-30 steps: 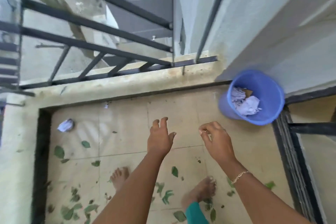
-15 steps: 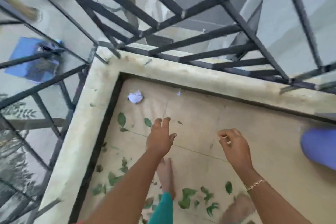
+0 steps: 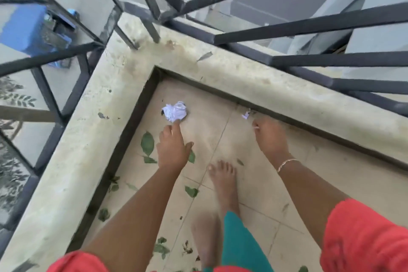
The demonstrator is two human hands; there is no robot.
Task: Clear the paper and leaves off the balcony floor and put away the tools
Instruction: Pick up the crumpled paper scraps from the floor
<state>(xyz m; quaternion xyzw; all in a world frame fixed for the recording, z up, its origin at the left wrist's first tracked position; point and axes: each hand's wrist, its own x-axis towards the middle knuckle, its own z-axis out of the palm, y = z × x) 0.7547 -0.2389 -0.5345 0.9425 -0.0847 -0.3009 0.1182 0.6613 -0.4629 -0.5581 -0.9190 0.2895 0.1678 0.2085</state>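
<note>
Two paper items lie on the balcony floor (image 3: pixel 207 117): one crumpled paper ball (image 3: pixel 175 111) in the far left corner, and one small paper scrap (image 3: pixel 245 115) against the far ledge (image 3: pixel 220 68). Left hand (image 3: pixel 174 148): grip spread, one fingertip at the ball's near edge. Right hand (image 3: pixel 270 137): just beside the scrap, grip blurred, cannot tell. Leaves (image 3: pixel 147 143): scattered over the left and near floor. Step in hand: paper pickup. Next move likely calls for curling the fingers round the ball.

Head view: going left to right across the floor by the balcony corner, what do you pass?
Large green leaf → crumpled paper ball → small paper scrap → right hand.
</note>
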